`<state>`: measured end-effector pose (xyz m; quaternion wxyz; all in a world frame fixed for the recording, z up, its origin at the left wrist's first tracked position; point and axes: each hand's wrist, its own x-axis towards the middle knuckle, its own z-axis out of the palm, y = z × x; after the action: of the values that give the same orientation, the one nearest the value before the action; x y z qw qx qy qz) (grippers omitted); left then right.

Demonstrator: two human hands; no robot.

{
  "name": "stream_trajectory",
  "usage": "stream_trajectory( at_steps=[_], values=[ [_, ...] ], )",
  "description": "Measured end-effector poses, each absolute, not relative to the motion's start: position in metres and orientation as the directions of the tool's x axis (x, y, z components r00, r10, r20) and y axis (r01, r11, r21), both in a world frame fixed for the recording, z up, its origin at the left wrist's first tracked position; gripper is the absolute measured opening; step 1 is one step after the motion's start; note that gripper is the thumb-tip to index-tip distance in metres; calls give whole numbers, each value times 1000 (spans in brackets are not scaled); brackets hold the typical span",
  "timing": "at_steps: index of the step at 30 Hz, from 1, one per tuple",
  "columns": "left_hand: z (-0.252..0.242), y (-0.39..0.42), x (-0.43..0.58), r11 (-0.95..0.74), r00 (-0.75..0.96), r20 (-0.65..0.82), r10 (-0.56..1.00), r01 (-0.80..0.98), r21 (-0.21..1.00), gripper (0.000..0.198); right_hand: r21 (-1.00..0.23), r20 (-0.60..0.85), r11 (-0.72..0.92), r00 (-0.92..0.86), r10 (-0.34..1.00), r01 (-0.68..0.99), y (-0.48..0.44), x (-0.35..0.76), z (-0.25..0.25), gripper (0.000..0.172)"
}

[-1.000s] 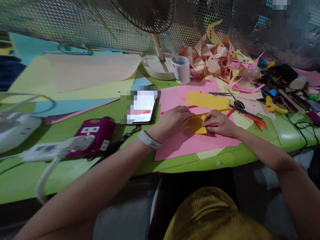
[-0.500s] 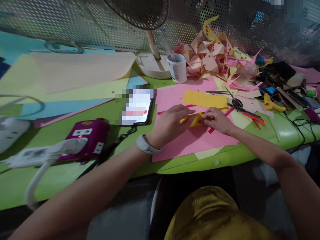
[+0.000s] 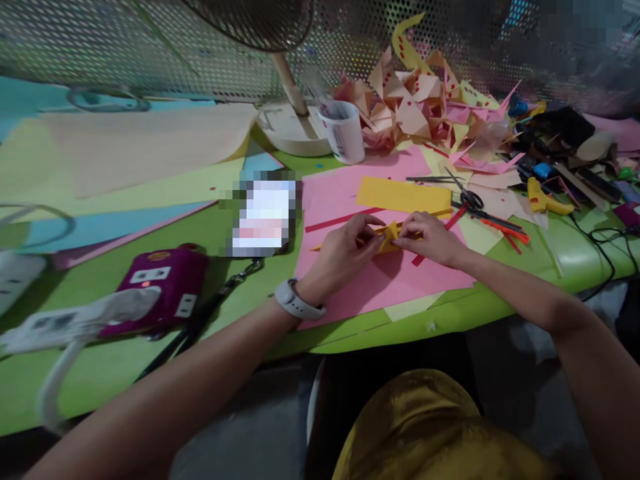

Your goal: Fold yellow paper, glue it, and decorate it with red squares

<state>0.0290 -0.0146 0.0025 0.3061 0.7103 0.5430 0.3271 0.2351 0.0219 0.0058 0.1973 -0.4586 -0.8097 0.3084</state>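
Both left hand (image 3: 345, 257) and right hand (image 3: 431, 237) pinched small folded yellow paper piece (image 3: 389, 237) over near pink paper sheet (image 3: 380, 290); uneven pressure risked crooked crease.

from the yellow fold (image 3: 391, 235), bare pink sheet (image 3: 380, 287) leaves free room at 6 o'clock. a phone (image 3: 263, 213) blocks 9 o'clock, a white cup (image 3: 345, 133) 11 o'clock, a paper pile (image 3: 415, 100) 12 o'clock, scissors (image 3: 473, 202) 2 o'clock.

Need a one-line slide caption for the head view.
Left hand and right hand pinch a folded yellow paper above a pink sheet on a green table, scissors nearby.
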Motion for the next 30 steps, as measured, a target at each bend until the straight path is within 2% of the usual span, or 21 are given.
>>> stream_trajectory(
  at_steps=[6, 13, 18, 22, 26, 30],
  values=[
    [1, -15, 29, -218, 205, 123, 971, 544, 811, 19, -674, 17, 380, -501, 865, 633, 23, 234, 6, 20],
    [5, -17, 29, -278, 262, 143, 954, 605, 746, 17, -707, 51, 383, -498, 866, 595, 22, 234, 5, 17],
    [5, -18, 29, -345, 301, 184, 936, 670, 657, 15, -753, 73, 378, -502, 862, 539, 21, 236, 3, 20],
    [3, -17, 30, -381, 325, 204, 923, 701, 603, 20, -711, 72, 418, -533, 843, 565, 23, 238, 3, 14],
    [0, -17, 28, -418, 349, 230, 908, 742, 524, 25, -683, 62, 446, -563, 824, 578, 24, 240, 1, 20],
    [3, -26, 26, -521, 429, 307, 849, 778, 352, 28, -670, 63, 451, -561, 826, 589, 25, 241, -2, 18]
  ],
)
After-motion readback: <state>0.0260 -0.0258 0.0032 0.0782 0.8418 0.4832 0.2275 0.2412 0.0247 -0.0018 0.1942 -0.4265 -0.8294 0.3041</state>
